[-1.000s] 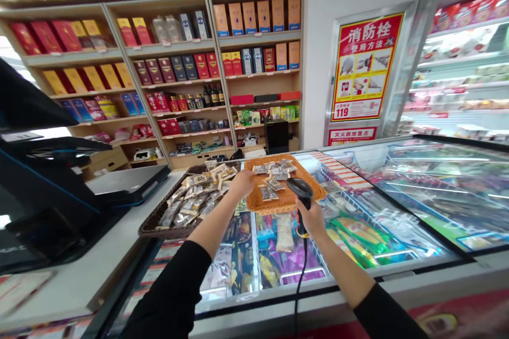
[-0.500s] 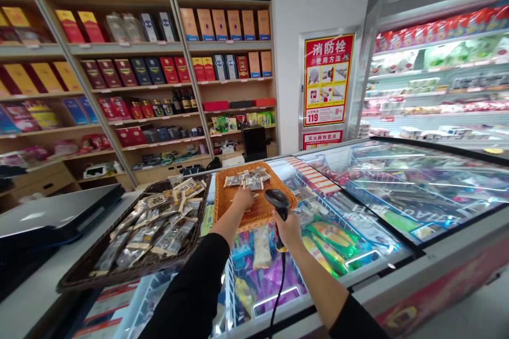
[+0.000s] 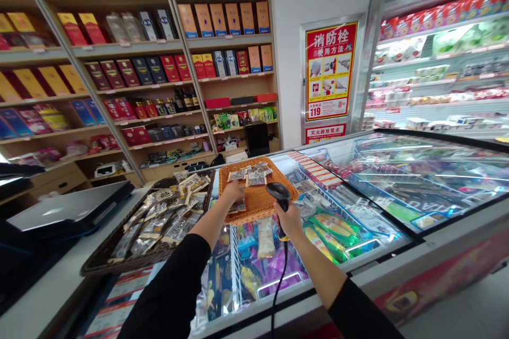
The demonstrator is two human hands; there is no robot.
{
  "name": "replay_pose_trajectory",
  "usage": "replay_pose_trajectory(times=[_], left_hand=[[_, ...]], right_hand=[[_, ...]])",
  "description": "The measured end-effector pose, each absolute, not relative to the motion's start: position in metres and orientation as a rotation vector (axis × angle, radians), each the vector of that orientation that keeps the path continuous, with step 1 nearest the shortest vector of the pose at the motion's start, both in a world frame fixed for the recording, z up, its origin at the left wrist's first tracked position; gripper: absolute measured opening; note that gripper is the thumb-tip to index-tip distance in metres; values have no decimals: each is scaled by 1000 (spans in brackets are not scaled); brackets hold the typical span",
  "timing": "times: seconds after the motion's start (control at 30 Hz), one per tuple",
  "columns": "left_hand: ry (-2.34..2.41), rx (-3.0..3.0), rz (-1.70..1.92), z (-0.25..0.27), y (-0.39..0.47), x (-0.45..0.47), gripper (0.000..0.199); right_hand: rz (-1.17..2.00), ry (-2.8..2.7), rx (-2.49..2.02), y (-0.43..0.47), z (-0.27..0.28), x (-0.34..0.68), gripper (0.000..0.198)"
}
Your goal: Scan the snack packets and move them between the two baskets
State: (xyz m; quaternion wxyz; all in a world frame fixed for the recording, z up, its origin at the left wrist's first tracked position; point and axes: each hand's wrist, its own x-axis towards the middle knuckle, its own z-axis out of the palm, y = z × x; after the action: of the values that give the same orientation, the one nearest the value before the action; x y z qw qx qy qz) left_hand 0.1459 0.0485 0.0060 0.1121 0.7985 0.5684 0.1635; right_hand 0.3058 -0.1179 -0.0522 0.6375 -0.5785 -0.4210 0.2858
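Observation:
My right hand (image 3: 289,218) is wrapped round the handle of a black barcode scanner (image 3: 278,193), held upright with its head over the near right edge of an orange wicker basket (image 3: 274,202). Its black cable hangs down towards me. My left hand (image 3: 234,190) reaches into the basket's left side, fingers curled at a small clear packet (image 3: 238,205) whose upper part they cover. Several similar packets (image 3: 256,176) with dark contents lie at the far side of the basket, just beyond my left hand.
A dark wicker tray (image 3: 97,260) heaped with like packets is on the left. Both containers rest on a glass-topped freezer (image 3: 392,241) full of bagged goods. A grey flat device (image 3: 69,206) stands far left. Behind are shelves of boxes (image 3: 143,71) and a red sign (image 3: 330,71).
My left hand has moved left within the orange basket, and a packet now shows beneath it. The scanner stays in my right hand near the basket's edge. The view has shifted slightly.

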Motion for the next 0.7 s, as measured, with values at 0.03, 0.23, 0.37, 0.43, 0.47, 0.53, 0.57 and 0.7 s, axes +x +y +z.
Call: replay_pose_trajectory(times=[0.03, 0.23, 0.37, 0.43, 0.47, 0.53, 0.57, 0.7], left_hand=[[1703, 2332, 488, 11, 47, 139, 22], [1551, 2049, 743, 26, 29, 99, 18], [1065, 1481, 1063, 7, 13, 86, 21], [979, 1373, 1098, -1, 8, 86, 27], [954, 1337, 1112, -4, 7, 87, 28], [914, 1276, 1146, -5, 6, 90, 29], [903, 1250, 1165, -5, 7, 91, 30], [910, 1211, 1187, -3, 8, 92, 30]], right_hand=[[637, -965, -1322, -118, -52, 306, 31], [608, -1092, -1288, -128, -50, 295, 28], [559, -1314, -1228, -141, -42, 272, 25], [477, -1424, -1196, -147, -38, 262, 24], [449, -1468, -1190, -150, -36, 258, 25], [443, -1526, -1198, -154, -34, 252, 27], [456, -1541, -1210, -155, -34, 250, 26], [516, -1519, -1246, -157, -35, 248, 24]])
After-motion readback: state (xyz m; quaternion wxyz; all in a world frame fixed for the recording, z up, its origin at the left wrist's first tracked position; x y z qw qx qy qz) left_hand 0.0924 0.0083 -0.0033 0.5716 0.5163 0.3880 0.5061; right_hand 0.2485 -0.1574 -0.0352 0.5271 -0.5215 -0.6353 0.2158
